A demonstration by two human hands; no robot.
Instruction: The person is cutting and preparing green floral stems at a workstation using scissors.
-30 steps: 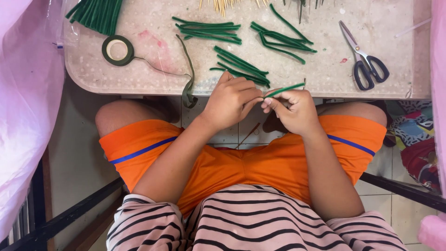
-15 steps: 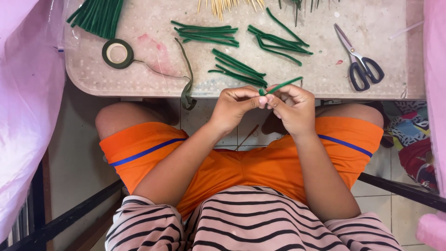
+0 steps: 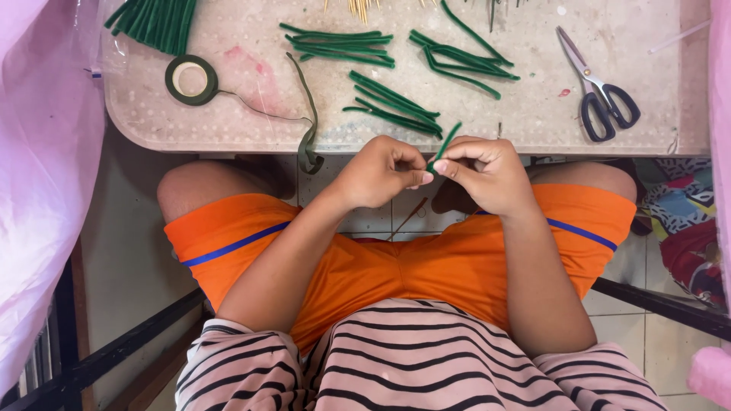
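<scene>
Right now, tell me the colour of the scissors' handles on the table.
The scissors have dark navy, nearly black handles with silver blades, seen clearly in the head view.

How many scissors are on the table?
1. The scissors lie on the table at its right end, dark handles toward the person, beyond the right hand. More could be hidden past the picture's top edge.

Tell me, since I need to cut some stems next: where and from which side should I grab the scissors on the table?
Take the scissors by their dark loop handles, which lie at the end nearer the table's front edge. The blades point away toward the far side. Coming from the near side with the right hand seems best, since they lie flat on the right part of the table with nothing over them.
</scene>
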